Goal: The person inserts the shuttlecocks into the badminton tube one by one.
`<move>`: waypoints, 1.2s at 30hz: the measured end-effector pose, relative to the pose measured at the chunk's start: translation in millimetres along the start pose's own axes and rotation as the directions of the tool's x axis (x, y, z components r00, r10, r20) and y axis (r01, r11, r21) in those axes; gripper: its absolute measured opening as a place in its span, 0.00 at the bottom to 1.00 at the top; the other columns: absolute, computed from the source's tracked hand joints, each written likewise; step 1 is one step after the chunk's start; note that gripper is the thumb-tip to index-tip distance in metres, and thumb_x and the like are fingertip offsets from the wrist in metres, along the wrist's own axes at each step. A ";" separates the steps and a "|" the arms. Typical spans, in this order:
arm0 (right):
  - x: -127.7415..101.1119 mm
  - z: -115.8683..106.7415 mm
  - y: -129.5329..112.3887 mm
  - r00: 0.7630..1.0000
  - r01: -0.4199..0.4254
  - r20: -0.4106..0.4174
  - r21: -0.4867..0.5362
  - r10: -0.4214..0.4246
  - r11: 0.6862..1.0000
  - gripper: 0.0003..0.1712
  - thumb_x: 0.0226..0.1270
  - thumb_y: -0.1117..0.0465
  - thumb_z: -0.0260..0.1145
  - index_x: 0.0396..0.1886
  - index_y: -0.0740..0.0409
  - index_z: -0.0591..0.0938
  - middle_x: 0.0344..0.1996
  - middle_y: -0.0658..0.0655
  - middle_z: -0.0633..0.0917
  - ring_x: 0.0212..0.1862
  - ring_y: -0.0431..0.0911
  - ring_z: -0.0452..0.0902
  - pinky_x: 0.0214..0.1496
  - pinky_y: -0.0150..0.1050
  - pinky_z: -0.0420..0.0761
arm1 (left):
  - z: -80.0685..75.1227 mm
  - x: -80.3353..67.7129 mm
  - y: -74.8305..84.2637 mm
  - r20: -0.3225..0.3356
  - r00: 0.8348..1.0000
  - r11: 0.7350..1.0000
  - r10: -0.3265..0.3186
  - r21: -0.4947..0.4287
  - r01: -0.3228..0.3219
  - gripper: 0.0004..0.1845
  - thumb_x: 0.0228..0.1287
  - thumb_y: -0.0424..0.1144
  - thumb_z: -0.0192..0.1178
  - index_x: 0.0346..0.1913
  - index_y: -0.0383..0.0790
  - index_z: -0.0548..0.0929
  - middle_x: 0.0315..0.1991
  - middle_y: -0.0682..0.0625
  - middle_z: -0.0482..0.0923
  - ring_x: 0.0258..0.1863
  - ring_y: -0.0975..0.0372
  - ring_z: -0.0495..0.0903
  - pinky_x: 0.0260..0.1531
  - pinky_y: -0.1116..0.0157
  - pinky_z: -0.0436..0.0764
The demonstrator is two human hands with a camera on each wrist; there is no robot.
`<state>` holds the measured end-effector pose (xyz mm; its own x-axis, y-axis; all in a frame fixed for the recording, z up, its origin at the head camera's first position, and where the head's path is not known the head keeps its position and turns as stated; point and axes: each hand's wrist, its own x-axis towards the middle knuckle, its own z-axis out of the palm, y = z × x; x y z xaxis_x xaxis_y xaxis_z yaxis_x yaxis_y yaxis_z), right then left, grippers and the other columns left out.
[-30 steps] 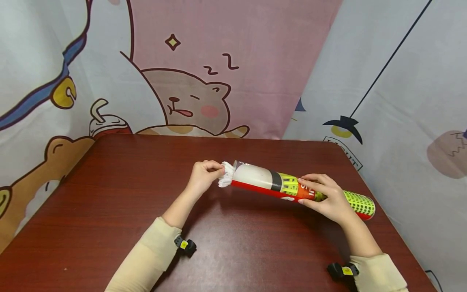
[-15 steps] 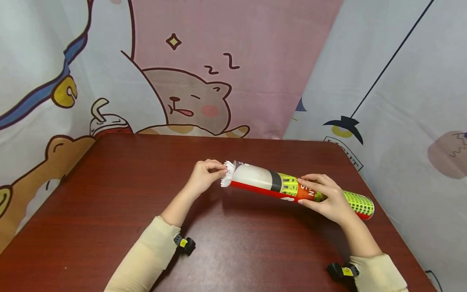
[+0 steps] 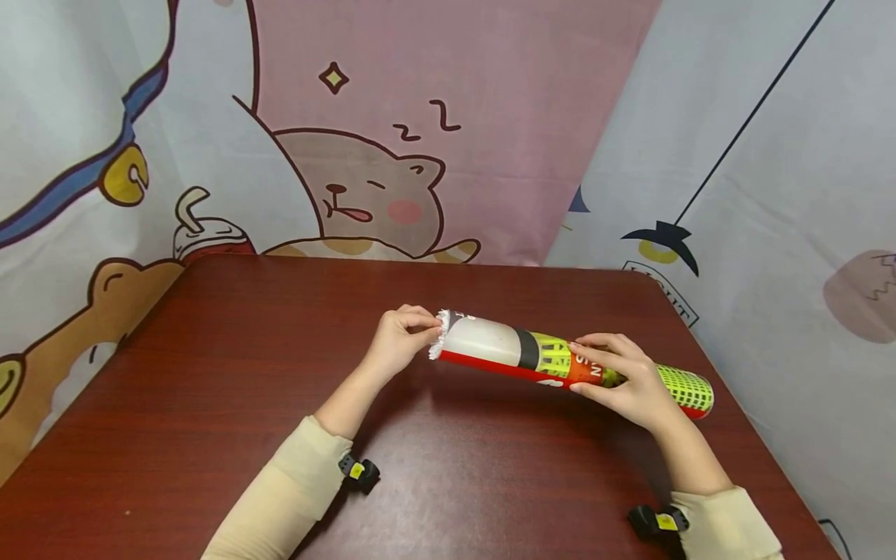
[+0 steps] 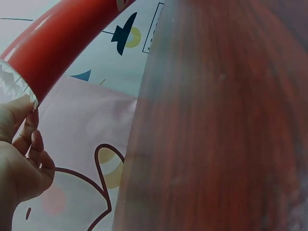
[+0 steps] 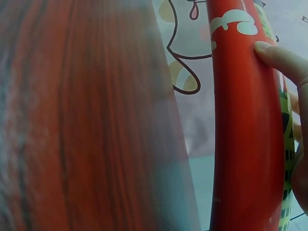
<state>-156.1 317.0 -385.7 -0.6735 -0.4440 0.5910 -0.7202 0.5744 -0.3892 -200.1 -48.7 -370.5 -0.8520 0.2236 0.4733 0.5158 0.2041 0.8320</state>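
Observation:
A long shuttlecock tube (image 3: 490,344), red with grey, black and yellow-green print, slants across the head view above the table. My right hand (image 3: 626,381) grips it near the middle, thumb on the near side and fingers over the top. In the right wrist view, the thumb (image 5: 276,55) presses on the tube's red side (image 5: 248,120). White feather tips of a shuttlecock (image 3: 439,336) stick out a little at the left mouth. Thumb and fingers of my left hand (image 3: 402,338) pinch them at the rim. The shuttlecock's other end is hidden inside the tube.
The dark red-brown table (image 3: 231,373) spreads out under both hands. Behind it hangs a curtain (image 3: 532,117) printed with cartoon animals. A black wrist camera (image 3: 360,472) sits at the left cuff, another wrist camera (image 3: 654,519) at the right.
The shuttlecock has slid rightward into the tube, leaving far less feather showing. My left hand has followed to the right, while my right hand keeps its grip and the tube has shifted slightly left.

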 end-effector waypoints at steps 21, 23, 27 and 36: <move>0.5 4.0 -0.9 0.999 0.034 0.011 -0.013 -0.034 0.999 0.39 0.33 0.66 0.83 0.55 0.55 0.83 0.50 0.56 0.80 0.52 0.47 0.70 0.49 0.27 0.69 | 10.7 -2.0 -19.2 -0.072 0.993 0.990 0.089 0.112 -0.080 0.07 0.48 0.20 0.69 0.29 0.33 0.89 0.27 0.52 0.82 0.34 0.60 0.74 0.34 0.67 0.73; 0.8 4.2 -1.3 1.000 0.026 0.017 -0.016 -0.026 1.000 0.39 0.34 0.66 0.83 0.55 0.54 0.83 0.50 0.56 0.80 0.52 0.47 0.70 0.49 0.27 0.69 | 11.7 -2.2 -18.9 -0.077 0.991 0.985 0.111 0.138 -0.099 0.07 0.47 0.20 0.69 0.28 0.33 0.89 0.26 0.53 0.81 0.33 0.61 0.74 0.33 0.66 0.73; 1.3 4.5 -2.5 1.000 0.009 0.028 -0.028 -0.008 1.000 0.39 0.35 0.65 0.83 0.55 0.53 0.83 0.51 0.54 0.79 0.53 0.47 0.69 0.48 0.28 0.69 | 13.6 -2.6 -18.6 -0.082 0.987 0.977 0.137 0.173 -0.122 0.08 0.44 0.19 0.68 0.26 0.34 0.89 0.23 0.54 0.80 0.31 0.61 0.73 0.34 0.65 0.72; 1.6 6.3 -3.2 1.000 0.016 0.025 -0.047 -0.015 0.999 0.40 0.34 0.65 0.83 0.55 0.53 0.83 0.50 0.55 0.80 0.52 0.47 0.70 0.47 0.30 0.71 | 16.1 -3.9 -18.7 -0.068 0.989 0.970 0.133 0.216 -0.116 0.10 0.40 0.20 0.68 0.24 0.38 0.89 0.20 0.58 0.77 0.29 0.63 0.72 0.41 0.58 0.65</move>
<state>-156.0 310.1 -388.0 -0.6665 -0.4695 0.5791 -0.7223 0.5989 -0.3458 -204.9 -38.0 -392.5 -0.7799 0.1833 0.5985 0.6179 0.3780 0.6894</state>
